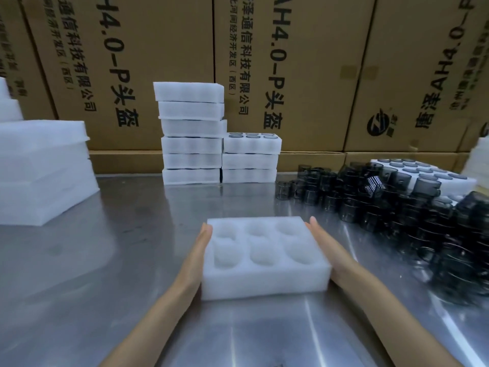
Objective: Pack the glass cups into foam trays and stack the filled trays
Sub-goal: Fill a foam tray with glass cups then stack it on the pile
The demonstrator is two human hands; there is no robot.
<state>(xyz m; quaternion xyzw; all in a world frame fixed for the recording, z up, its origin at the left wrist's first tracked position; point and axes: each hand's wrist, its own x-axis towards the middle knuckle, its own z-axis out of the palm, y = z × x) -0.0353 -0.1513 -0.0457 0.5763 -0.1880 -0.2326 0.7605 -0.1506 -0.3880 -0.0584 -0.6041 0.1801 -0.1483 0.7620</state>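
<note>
Empty foam tray [260,256] pressed between flat left hand [197,256] and right hand [326,250]; could slip, toppling near-right glass cups [397,207].

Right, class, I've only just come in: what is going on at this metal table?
A person is packing dark glass cups into foam trays. The left hand and right hand press flat against the sides of an empty six-pocket tray on the table. No cup is in it yet. Two stacks of trays stand behind; the shorter stack's top tray holds cups.
</note>
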